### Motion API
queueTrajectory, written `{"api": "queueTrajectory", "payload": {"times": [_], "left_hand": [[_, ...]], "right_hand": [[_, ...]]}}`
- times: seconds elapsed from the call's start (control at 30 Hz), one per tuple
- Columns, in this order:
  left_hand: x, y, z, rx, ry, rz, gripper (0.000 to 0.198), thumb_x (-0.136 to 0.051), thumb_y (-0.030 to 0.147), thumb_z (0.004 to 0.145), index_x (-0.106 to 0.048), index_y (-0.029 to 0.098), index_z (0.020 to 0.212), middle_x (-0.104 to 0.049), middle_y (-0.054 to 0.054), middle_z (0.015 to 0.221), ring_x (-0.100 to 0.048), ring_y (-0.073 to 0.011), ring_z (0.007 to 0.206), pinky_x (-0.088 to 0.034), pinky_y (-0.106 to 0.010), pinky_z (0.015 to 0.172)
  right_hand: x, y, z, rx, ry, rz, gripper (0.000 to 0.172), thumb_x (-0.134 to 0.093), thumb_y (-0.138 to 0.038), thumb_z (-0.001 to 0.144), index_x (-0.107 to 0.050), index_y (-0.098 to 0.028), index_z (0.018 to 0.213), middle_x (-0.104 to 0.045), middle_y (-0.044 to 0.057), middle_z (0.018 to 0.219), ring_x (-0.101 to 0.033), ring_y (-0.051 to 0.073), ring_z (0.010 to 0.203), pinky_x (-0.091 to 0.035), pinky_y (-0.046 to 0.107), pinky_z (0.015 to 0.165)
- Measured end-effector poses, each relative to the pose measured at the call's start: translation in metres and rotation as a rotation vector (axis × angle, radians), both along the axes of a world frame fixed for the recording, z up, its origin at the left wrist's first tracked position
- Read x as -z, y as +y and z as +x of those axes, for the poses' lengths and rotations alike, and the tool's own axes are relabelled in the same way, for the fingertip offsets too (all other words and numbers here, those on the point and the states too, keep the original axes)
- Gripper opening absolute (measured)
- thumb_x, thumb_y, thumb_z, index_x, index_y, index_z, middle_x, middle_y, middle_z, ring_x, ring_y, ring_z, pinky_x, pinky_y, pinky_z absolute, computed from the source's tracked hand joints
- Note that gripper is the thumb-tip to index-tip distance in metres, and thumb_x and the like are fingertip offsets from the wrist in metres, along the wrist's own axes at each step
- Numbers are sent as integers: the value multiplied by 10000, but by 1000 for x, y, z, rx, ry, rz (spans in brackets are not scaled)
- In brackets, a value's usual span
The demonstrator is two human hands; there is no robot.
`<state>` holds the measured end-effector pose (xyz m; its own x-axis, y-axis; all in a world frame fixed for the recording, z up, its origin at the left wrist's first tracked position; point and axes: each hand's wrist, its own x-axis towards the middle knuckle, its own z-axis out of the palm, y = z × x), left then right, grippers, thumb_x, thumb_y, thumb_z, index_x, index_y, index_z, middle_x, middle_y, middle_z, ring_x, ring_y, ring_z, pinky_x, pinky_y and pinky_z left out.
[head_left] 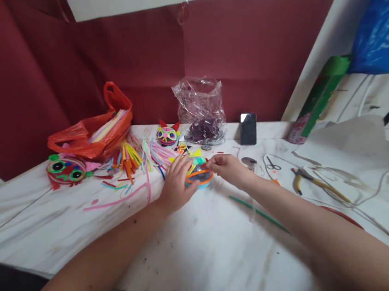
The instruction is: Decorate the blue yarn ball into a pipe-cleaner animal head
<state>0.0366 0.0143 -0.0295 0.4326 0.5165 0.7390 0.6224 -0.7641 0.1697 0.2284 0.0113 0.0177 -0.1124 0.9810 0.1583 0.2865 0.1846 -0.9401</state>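
A small round craft ball (pixel 201 177) with a dark body, orange bands, a light-blue lower edge and green and yellow trim sits on the tabletop in front of me. My left hand (pixel 177 180) is wrapped around its left side, steadying it. At the ball's upper right, my right hand (pixel 230 169) pinches a small red piece (pixel 206 160) between thumb and fingertips; its exact shape is mostly hidden. Beyond them stands a finished-looking animal-face ball (pixel 167 134) with red ears, and a larger one (pixel 67 170) lies at the left.
Bundles of coloured pipe cleaners (pixel 129 157) lie beside a red plastic bag (pixel 91 135). A clear bag (pixel 201 112) and a phone (pixel 248 129) stand at the back. On the right are scissors (pixel 273 164), yellow-handled pliers (pixel 318 183), a white cable (pixel 370 226) and a green strip (pixel 257 213).
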Motion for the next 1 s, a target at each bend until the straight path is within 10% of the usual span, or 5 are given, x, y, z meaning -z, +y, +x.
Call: {"api": "queueTrajectory", "payload": {"times": [0.3,1.0], "left_hand": [[11,-2,6,26,45,-43,498,-542,218,798,-438,162,1282,-482,-166,1361,-395,-286,1323,-329,-484,1074],[8,-5,6,25,57,-73,480,-526,199,801,-455,202,1276,-491,-140,1351,-402,-284,1314,-326,-483,1063]], "right_hand": [[0,1,-3,-110,-9,-6,235,-607,-396,650,-525,-186,587,-520,-35,553,-442,99,537,-386,238,553],[10,-4,-3,199,-441,275,112,-529,-183,716,-539,-204,607,-603,2,596,-511,137,554,-366,250,547]]}}
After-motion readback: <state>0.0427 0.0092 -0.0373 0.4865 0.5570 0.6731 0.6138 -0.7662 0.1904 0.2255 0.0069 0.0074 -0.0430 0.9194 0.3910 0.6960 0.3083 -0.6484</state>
